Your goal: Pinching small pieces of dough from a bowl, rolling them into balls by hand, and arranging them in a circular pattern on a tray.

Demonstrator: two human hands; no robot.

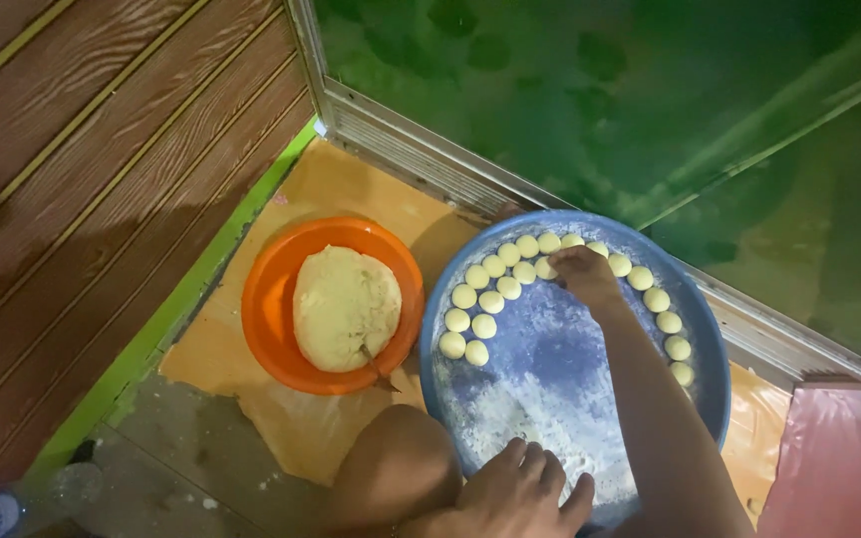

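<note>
A round blue tray point(710, 379), dusted with flour, lies on the floor. Several small pale dough balls point(485, 299) line its far rim in rows. My right hand point(582, 274) reaches across the tray and touches a dough ball at the far edge, fingers closed around it. My left hand point(520, 488) rests flat on the tray's near rim, fingers spread. To the left sits an orange bowl point(266, 309) holding a large lump of dough point(346, 307).
A wooden panelled wall point(82, 179) runs along the left. A metal door threshold point(421, 159) and green surface point(630, 100) lie beyond the tray. Brown paper point(341, 189) covers the floor. My knee point(391, 468) is beside the bowl. A pink sheet point(839, 458) lies at the right.
</note>
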